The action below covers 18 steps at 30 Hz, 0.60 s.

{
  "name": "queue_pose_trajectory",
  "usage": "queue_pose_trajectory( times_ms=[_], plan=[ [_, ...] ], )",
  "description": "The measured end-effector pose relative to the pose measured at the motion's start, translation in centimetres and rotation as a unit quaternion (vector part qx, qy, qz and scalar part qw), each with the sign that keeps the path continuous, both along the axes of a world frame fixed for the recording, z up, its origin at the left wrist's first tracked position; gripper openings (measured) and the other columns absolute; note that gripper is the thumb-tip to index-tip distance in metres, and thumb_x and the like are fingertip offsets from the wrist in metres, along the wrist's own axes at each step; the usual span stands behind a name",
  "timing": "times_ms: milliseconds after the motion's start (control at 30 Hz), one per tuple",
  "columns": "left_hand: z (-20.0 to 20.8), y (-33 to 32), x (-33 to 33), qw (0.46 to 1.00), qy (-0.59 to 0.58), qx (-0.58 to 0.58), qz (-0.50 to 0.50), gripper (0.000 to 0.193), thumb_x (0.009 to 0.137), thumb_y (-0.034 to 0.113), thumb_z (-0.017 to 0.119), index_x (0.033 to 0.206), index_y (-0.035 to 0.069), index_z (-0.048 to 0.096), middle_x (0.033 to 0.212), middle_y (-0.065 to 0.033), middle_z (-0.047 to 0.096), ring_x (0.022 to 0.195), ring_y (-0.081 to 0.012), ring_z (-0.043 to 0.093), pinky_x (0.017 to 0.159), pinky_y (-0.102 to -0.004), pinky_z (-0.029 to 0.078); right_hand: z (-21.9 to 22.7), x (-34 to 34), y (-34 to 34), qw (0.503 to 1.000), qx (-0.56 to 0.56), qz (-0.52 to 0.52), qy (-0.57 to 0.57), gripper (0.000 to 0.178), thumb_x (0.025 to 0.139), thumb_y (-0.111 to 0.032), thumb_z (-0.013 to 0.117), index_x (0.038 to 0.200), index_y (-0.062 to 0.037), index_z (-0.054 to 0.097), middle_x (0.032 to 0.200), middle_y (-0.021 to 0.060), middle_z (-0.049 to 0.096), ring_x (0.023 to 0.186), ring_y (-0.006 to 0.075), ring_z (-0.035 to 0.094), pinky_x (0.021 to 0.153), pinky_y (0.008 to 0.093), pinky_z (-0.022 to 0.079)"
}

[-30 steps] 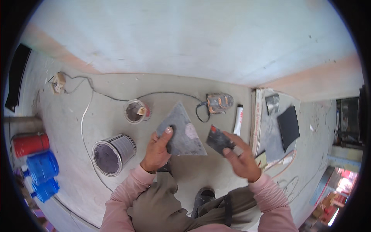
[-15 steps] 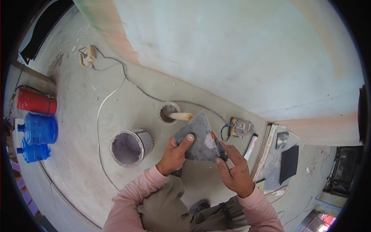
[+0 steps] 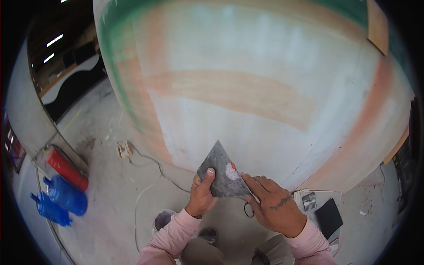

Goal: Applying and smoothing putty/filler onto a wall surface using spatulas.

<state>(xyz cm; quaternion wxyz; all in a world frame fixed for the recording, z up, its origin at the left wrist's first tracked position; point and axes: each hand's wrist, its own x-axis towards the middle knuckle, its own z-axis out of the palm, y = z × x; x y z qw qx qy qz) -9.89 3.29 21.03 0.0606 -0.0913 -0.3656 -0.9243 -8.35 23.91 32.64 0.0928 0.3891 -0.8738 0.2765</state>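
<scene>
A broad pale curved panel (image 3: 265, 88) fills the view above the floor (image 3: 110, 198). Before it, both hands hold up a grey triangular board (image 3: 221, 170) carrying a dab of pink filler (image 3: 231, 171). Left hand (image 3: 201, 198) fingers pinch its lower edge; right hand (image 3: 271, 205) fingers steady the other. The filler looks loaded; spreading it calls for a blade.

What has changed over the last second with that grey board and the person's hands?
The view has tilted up from the floor to the big curved panel. The grey triangular board, held low a second ago, is now raised in front of the panel. The right hand, which held a small dark scraper apart from it, has come onto its edge by a dab of pale filler. The left hand still grips the board.
</scene>
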Motion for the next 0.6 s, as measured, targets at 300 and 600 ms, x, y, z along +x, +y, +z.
queue_pose_trajectory(
  times_ms=[300, 600],
  plan=[
    [7.9, 5.0, -0.6, 0.997, 0.083, 0.012, 0.004, 0.042, 0.103, 0.035, 0.057, 0.131, 0.004, 0.055, 0.120, -0.0086, 0.066, 0.108, -0.0233, 0.065, 0.094, -0.0417, 0.054, 4.2, 1.9, 8.2, 0.983, -0.154, -0.080, 0.059, 0.045, 0.089, -0.003, 0.060, 0.133, 0.0030, 0.055, 0.106, 0.0174, 0.066, 0.090, 0.0368, 0.065, 0.079, 0.0403, 0.054],
    [4.4, 8.9, -1.3, 0.995, 0.067, -0.041, 0.055, 0.042, 0.101, 0.033, 0.061, 0.126, -0.001, 0.056, 0.118, -0.0091, 0.065, 0.105, -0.0196, 0.065, 0.093, -0.0375, 0.053, 0.7, 5.3, 11.1, 0.893, -0.406, -0.137, -0.140, 0.027, 0.088, -0.004, 0.060, 0.113, 0.0070, 0.066, 0.095, 0.0089, 0.070, 0.085, 0.0134, 0.063, 0.077, 0.0291, 0.050]
  ],
)
